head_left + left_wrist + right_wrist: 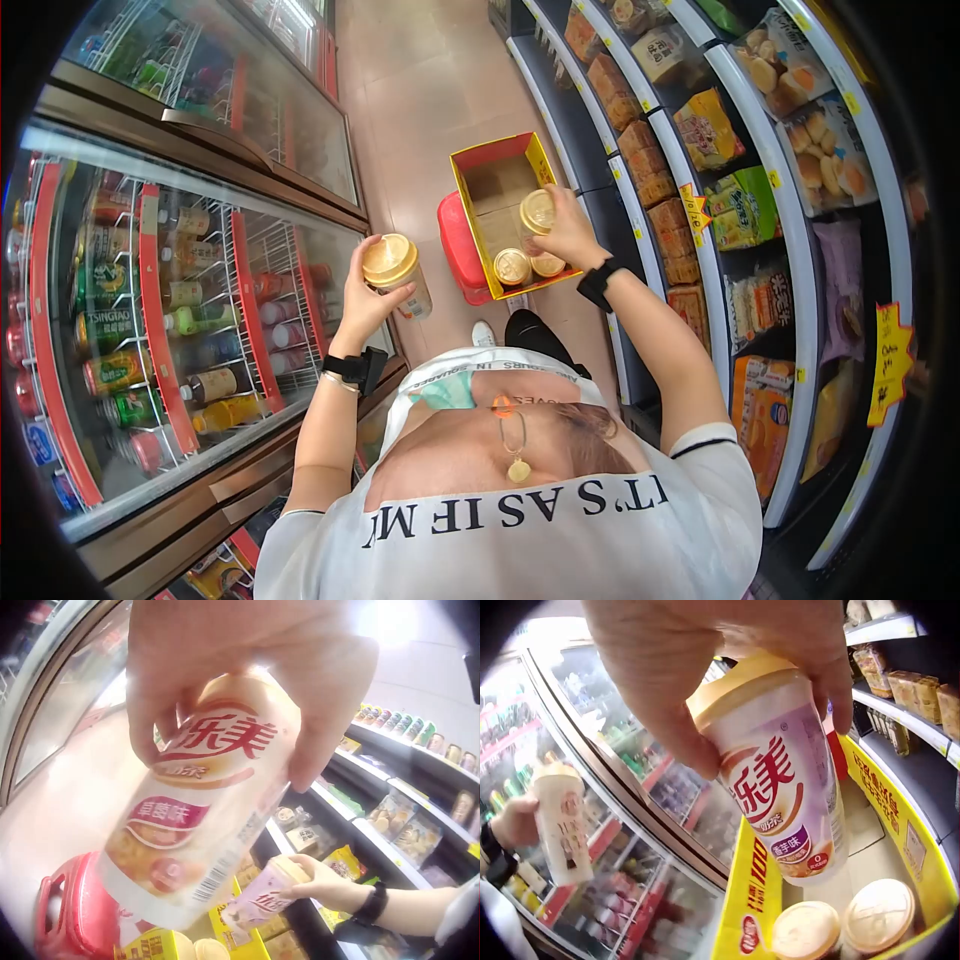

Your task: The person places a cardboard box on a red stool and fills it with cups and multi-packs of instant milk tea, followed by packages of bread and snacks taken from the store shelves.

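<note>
My left hand (362,295) grips a milk tea cup with a gold lid (391,262), held in the air left of the box. Its label in the left wrist view shows a pink band on a pale cup (187,802). My right hand (572,232) grips a second milk tea cup with a purple label (780,780) by its upper part, over the open yellow box (497,160). Below it, two gold-lidded cups stand in the near end of the box, one lid (879,915) beside the other (805,930). Bare cardboard shows in the box's far part.
A red plastic stool (460,245) stands under and beside the box. Glass-door drink coolers (180,300) line the left side. Shelves of packaged bread and snacks (710,130) run along the right. Tiled floor (410,110) stretches ahead between them.
</note>
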{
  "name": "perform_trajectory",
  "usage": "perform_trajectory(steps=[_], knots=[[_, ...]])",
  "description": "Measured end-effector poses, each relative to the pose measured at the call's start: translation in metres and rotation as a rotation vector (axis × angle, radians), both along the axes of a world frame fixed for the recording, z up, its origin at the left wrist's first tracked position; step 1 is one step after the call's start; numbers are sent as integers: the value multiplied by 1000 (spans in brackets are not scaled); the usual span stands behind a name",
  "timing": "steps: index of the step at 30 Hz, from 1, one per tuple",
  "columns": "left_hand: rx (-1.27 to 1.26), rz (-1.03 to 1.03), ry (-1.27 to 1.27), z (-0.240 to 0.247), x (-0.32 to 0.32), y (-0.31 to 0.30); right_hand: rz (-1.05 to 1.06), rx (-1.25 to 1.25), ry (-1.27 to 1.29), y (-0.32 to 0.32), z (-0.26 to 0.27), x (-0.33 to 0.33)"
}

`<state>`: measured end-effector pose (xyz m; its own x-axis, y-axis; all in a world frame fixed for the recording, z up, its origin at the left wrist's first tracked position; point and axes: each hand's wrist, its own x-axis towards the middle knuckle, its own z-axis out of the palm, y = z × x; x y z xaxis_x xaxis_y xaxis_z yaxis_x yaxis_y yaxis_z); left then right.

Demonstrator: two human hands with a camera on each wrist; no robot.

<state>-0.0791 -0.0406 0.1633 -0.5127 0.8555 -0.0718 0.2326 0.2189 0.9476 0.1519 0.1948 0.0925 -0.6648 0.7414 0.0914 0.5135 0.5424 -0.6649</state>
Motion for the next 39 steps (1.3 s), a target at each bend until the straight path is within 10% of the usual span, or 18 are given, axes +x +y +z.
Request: perform_trajectory(steps=[17, 26, 29, 35, 39], knots=[[-373, 94, 59, -51, 20, 80, 221, 171, -816, 60, -198, -68], [-428, -29, 154, -75, 29, 104, 255, 53, -1033, 53, -183, -72], [-420, -70, 145, -81, 32, 115, 284, 17, -949, 56, -156, -68], [-447, -124, 248, -84, 36, 137, 261, -1085, 111, 57, -39, -89], [-406, -130, 252, -77, 38, 146, 547, -575, 134, 42, -36, -85]])
